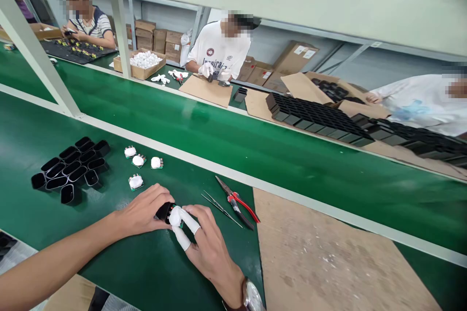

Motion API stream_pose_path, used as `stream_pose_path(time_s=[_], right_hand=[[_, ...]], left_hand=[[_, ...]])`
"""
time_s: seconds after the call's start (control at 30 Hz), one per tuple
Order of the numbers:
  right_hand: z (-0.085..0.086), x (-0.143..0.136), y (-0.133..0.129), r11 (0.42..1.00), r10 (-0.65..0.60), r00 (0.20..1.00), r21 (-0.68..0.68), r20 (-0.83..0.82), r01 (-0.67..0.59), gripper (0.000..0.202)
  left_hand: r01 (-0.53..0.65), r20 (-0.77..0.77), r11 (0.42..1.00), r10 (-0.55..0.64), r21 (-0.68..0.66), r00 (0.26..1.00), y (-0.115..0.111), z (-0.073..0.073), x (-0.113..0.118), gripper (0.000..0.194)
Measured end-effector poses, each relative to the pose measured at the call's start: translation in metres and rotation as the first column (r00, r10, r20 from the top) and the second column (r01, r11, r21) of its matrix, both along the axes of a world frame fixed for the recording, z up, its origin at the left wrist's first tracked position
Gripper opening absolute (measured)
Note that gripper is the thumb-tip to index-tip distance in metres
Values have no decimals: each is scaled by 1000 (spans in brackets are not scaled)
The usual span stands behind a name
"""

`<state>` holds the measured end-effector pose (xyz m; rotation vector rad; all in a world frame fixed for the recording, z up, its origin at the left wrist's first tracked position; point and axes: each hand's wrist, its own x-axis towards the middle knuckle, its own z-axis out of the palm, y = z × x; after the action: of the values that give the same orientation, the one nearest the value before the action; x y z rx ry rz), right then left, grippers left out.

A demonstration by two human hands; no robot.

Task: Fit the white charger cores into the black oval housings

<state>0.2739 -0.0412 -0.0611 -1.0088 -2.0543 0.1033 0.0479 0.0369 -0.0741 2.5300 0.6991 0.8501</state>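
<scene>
My left hand (148,209) is wrapped round a black plastic case (163,212), held on its side above the green table. At the open end of that case, my right hand (206,238) pinches a small circuit board with a white pad (175,216) between thumb and finger, both in white finger cots. The board's inner part is hidden, so I cannot tell how deep it sits in the case. Behind my left hand lie several boards with white pads (136,181). Several upright black cases (78,171) stand grouped at the left.
Right of my hands lie tweezers (222,210) and red-handled pliers (237,201), beside a cardboard sheet (328,252). A pale rail (175,153) separates my table from the green belt (204,129). Several people sit beyond it, near rows of black cases (317,119) and a box of white pieces (140,70).
</scene>
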Motion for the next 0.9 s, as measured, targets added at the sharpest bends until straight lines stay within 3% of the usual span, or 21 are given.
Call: stream_pose_path(time_s=[0.4,0.7,0.9], right_hand=[[8,0,0,999,-2,998,-33,58,4,41],[3,3,-1,997,23,998,-77,60,-19,32],[1,7,-1,987,90,995,-139,45,-83,42]], left_hand=[[27,-32,998,-29,-51,999,1,2,2,42],[50,-62,998,-53,-43,997,-1,-2,2,41],[101,-11,966,-107,-238,994,-1,-6,-1,47]])
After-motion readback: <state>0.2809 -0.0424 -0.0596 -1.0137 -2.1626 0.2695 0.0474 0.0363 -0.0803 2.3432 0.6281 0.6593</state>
